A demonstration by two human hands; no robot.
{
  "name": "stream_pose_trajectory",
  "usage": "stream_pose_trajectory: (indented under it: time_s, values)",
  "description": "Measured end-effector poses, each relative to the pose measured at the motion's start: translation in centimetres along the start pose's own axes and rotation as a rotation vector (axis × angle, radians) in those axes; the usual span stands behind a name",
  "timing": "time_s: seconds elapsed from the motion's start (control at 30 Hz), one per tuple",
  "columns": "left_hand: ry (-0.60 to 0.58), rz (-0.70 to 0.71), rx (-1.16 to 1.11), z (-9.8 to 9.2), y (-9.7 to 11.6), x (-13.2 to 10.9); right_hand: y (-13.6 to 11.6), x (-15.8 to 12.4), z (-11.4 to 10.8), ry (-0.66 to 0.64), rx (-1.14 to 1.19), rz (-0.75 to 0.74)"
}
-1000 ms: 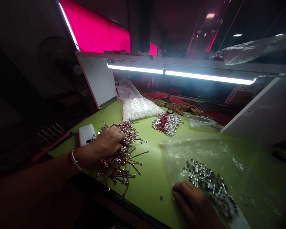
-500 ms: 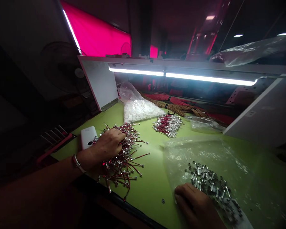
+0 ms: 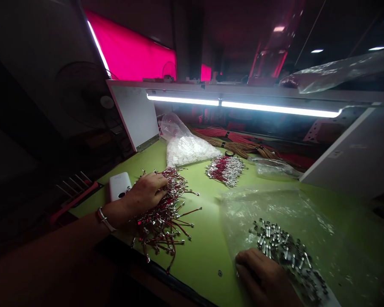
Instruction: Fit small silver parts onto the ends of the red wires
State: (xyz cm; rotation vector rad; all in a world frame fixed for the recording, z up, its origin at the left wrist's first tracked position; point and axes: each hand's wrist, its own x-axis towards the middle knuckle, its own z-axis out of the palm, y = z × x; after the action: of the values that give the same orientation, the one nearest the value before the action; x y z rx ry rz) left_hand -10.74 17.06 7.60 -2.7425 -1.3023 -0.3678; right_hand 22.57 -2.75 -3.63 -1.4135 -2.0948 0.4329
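My left hand (image 3: pixel 150 188) rests on a pile of short red wires with silver crimp terminals (image 3: pixel 169 217). Its fingers are curled down into the wires, and the fingertips are hidden. Low on the right, my right hand (image 3: pixel 264 273) lies at the near edge of a clear plastic sheet or bag (image 3: pixel 259 200). Thumb and fingers are pressed together there, with a tiny shiny bit at the tips that is too small to name. Beside that hand, loose small metal parts (image 3: pixel 281 243) are scattered over the plastic.
A bag of white plastic pieces (image 3: pixel 190 149) stands at the back. A neater bundle of red terminal wires (image 3: pixel 227 170) lies mid-table. A white phone-like device (image 3: pixel 119 183) sits left of the pile. Behind are brown wire bundles (image 3: pixel 240 148), a small clear bag (image 3: pixel 272 166) and side panels.
The view has tilted slightly, so everything sits a little lower. My left hand's fingers have shifted slightly over the wire pile. My right hand keeps nearly the same place and pose.
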Motion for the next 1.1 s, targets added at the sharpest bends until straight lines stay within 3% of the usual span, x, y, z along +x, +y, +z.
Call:
stream_pose_trajectory:
  time_s: [0.33,0.77,0.93,1.1]
  values:
    - [0.06,0.036,-0.259,-0.5,-1.1,-0.1,0.2,0.1,0.0,-0.011,-0.011,-0.014]
    - [0.107,0.028,-0.407,-1.4,-1.6,0.2,0.5,0.0,0.3,-0.015,-0.015,-0.01]
    - [0.103,-0.021,-0.45,-1.4,-1.7,-0.1,0.6,0.0,0.4,-0.048,-0.02,-0.004]
    - [0.01,0.024,-0.516,-1.3,-1.5,0.0,0.6,-0.1,0.3,-0.068,-0.025,0.004]
